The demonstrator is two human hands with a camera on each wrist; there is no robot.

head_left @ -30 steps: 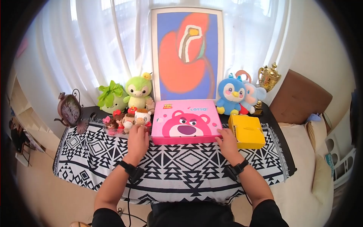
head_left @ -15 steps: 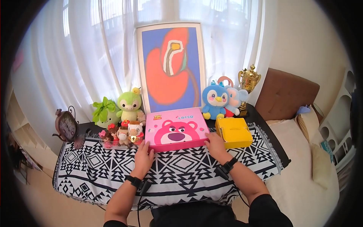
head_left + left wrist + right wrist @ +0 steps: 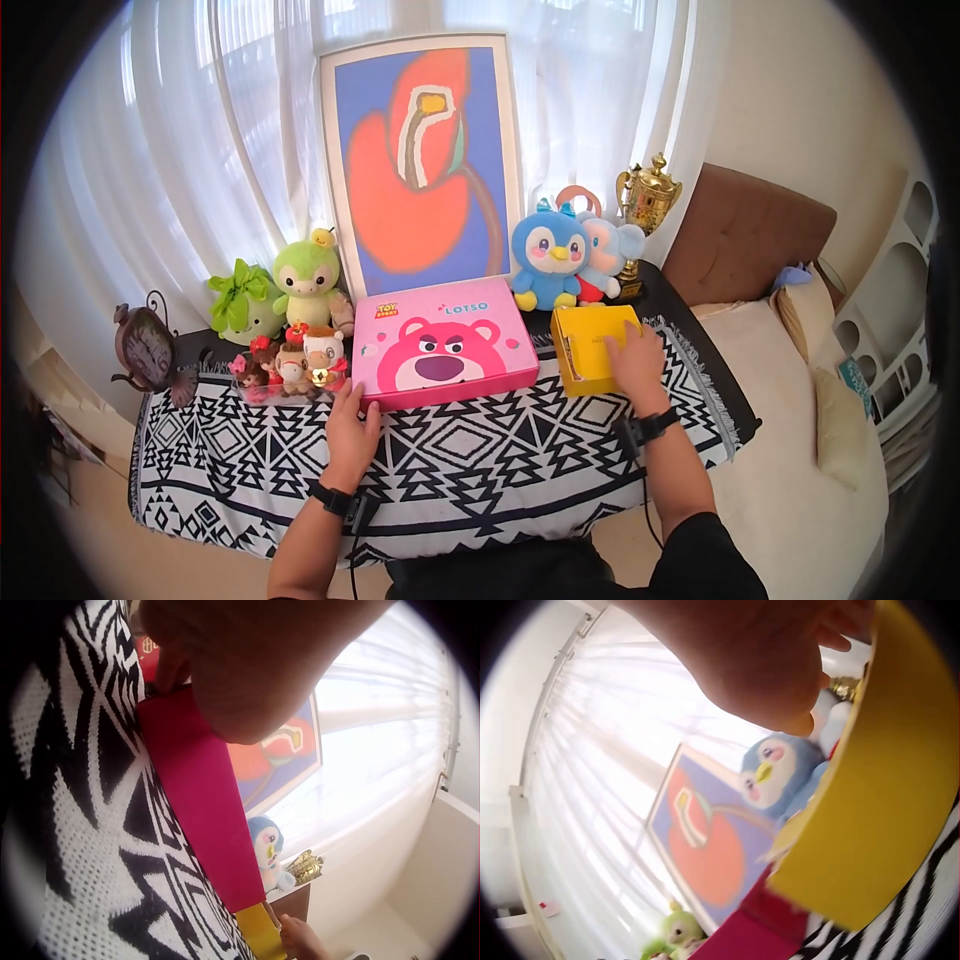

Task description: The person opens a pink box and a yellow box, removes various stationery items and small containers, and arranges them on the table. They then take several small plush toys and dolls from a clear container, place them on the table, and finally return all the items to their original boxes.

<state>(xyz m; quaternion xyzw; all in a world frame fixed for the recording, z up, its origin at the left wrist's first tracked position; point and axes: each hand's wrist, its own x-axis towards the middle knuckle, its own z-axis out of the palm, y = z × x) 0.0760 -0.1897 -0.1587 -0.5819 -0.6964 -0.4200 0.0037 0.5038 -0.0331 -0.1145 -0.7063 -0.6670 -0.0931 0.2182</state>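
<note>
A flat pink box (image 3: 445,345) with a bear's face and "LOTSO" on its lid lies on the patterned cloth. My left hand (image 3: 352,435) is at its front left corner, fingers extended along the side and thumb by the front edge. In the left wrist view the box's deep pink front wall (image 3: 199,802) runs away from that hand. To the right stands a smaller yellow box (image 3: 585,350), somewhat worn along its left edge. My right hand (image 3: 638,365) reaches over its top with fingers spread; in the right wrist view it hovers above the yellow wall (image 3: 889,787).
Small plush toys in a clear tray (image 3: 290,375) sit left of the pink box, with green plush toys (image 3: 305,285) behind. A metal clock (image 3: 150,345) stands far left. Behind are a framed picture (image 3: 425,165), a blue penguin plush (image 3: 550,260) and a gold trophy (image 3: 645,205).
My right hand has left the pink box's right corner and moved right, over the yellow box. My left hand went from beside the small plush toys to the pink box's left corner.
</note>
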